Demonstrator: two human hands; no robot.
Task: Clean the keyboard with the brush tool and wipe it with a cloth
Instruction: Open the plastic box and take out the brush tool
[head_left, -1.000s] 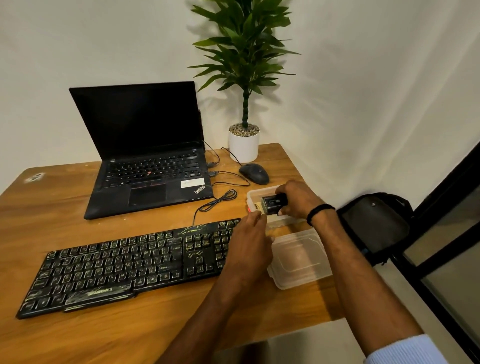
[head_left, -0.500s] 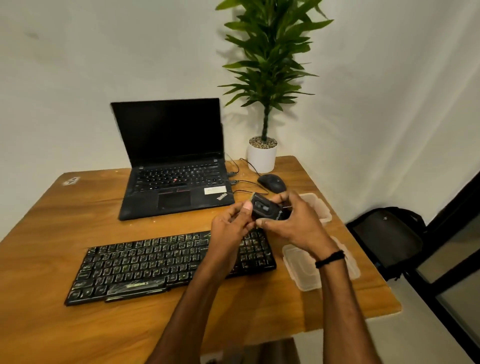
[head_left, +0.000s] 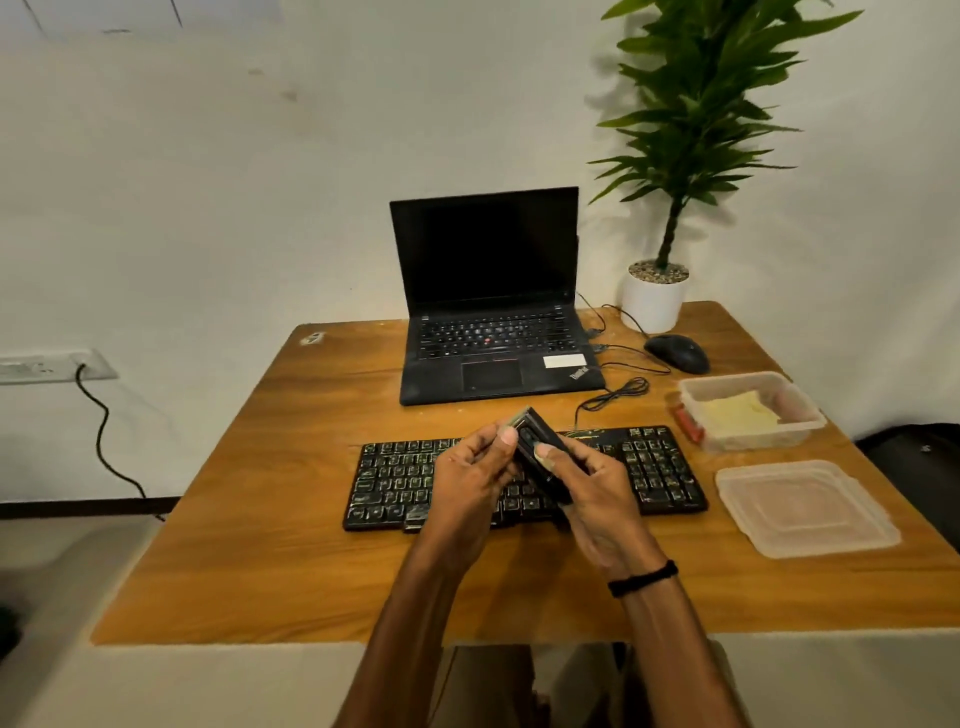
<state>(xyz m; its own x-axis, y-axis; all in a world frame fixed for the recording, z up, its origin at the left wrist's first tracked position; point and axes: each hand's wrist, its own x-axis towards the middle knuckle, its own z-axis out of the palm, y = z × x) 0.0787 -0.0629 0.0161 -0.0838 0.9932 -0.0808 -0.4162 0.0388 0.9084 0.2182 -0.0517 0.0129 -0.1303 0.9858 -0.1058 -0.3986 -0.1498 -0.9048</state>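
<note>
My left hand (head_left: 470, 478) and right hand (head_left: 597, 488) both grip the brush tool (head_left: 540, 452) over the keyboard (head_left: 665, 467); a slip could drop it.

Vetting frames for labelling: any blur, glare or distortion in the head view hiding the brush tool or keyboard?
Head view: light soft, plant shadow faint on the wall; head view: wide-angle stretch splays the table edges; head view: brush tool dark and soft between left hand and right hand, bristles unclear; head view: keyboard legends smeared, no strong glare.
</note>
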